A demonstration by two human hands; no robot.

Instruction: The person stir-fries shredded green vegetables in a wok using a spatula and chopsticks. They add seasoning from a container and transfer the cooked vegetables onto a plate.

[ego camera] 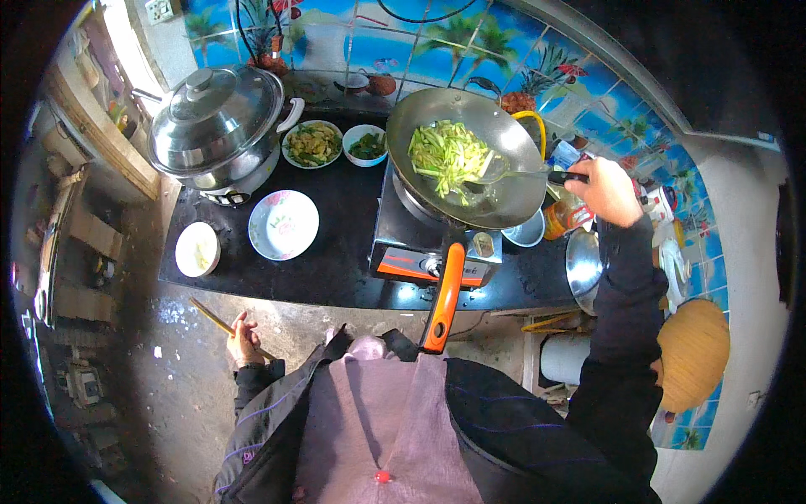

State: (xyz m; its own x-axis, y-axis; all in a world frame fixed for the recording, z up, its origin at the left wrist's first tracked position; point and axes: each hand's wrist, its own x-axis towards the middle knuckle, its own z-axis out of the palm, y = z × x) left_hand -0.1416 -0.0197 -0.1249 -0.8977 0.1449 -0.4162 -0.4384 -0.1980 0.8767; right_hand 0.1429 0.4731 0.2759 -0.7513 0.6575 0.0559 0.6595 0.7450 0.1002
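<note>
My right hand (606,189) grips the black handle of a metal spatula (532,175). The blade rests inside a wok (517,135), against a heap of sliced green vegetables (447,151). Under the wok is a gas stove (403,236) with an orange front strip. The wok's orange handle (446,296) points towards my body and juts past the counter edge. Low on the left, away from the counter, my left hand (242,346) is closed around what look like wooden chopsticks (211,315); whether one or a pair is hard to tell.
A lidded steel pot (217,129) stands at the back left of the black counter (343,252). Nearby are a plate of cooked food (312,145), a bowl of greens (366,146), a floral bowl (283,225) and a small white bowl (198,249). Bottles (562,219) and a steel basin (582,268) crowd the right.
</note>
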